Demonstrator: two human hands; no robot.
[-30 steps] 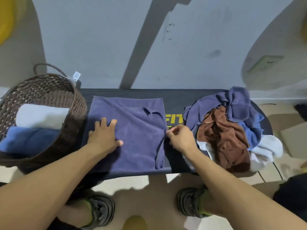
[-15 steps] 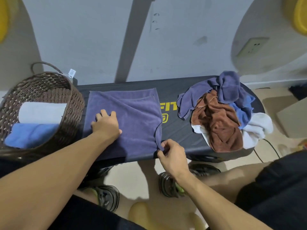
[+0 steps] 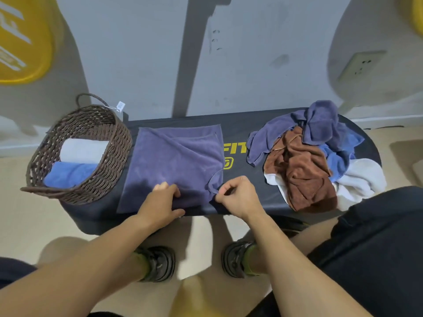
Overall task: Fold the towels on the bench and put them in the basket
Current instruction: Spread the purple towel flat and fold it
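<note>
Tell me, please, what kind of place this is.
Probably a home gym or a workout corner. A padded black bench with yellow letters stands against a grey wall, with a wall socket on it. Towels and a woven basket suggest laundry is being sorted here.

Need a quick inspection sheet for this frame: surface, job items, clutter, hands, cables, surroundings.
Surface: black bench, yellow lettering partly showing.
Job's things: purple towel spread on bench; wicker basket at left holds white and blue folded towels; unfolded towel pile at right.
Clutter: nothing seen.
Hands: left hand rests on towel's near edge; right hand pinches its near right corner.
Cables: nothing seen.
Surroundings: grey wall, wall socket, yellow sign.
</note>
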